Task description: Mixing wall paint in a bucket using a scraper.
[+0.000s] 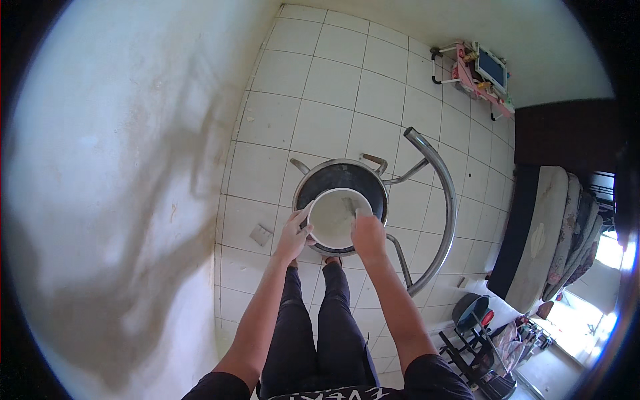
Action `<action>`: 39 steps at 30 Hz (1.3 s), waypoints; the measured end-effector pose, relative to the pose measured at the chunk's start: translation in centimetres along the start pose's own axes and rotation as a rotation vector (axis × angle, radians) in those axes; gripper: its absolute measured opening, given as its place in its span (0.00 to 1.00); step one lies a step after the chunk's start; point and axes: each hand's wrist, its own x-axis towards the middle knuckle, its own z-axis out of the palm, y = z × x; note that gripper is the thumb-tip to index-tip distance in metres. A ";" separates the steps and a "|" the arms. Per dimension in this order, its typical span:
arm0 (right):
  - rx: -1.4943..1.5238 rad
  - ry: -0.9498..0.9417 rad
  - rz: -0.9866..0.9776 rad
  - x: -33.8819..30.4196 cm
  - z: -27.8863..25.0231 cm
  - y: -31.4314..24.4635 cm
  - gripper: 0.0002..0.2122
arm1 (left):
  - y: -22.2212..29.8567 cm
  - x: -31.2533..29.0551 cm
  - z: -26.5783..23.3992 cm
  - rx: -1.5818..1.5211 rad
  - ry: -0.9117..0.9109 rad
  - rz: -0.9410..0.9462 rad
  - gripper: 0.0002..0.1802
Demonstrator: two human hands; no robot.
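Observation:
A white round tub (321,235) with a pale, milky mix inside rests over the round dark seat of a metal stool. My left hand (293,237) grips the tub's left side, its thumb by the rim and pale powder on its fingers. My right hand (368,233) is a fist at the tub's right rim. It is closed on a flat grey-bladed tool (351,207) that dips into the mix; the handle is hidden in the fist.
The stool's black seat (340,177) has a wide curved steel tube (448,193) on its right. A stained white wall (127,147) rises at left. A small flat packet (261,235) lies on the tiles. A pink rack (473,83), a bed with folded mattresses (550,233) and a black chair (483,360) stand right.

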 end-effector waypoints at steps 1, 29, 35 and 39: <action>0.015 0.061 -0.024 0.6 -0.4 -0.3 0.10 | 0.0 0.0 0.1 -0.004 0.004 -0.005 0.31; 0.191 0.154 0.089 -2.6 1.8 -1.0 0.08 | -1.4 0.0 0.3 -0.114 0.034 -0.054 0.24; 0.290 0.139 0.060 -2.1 2.3 -1.3 0.08 | -0.2 -0.3 1.0 -0.122 0.039 -0.058 0.24; 0.243 0.142 0.097 -2.2 1.8 -2.2 0.09 | -1.0 -0.1 0.6 -0.109 0.056 -0.048 0.24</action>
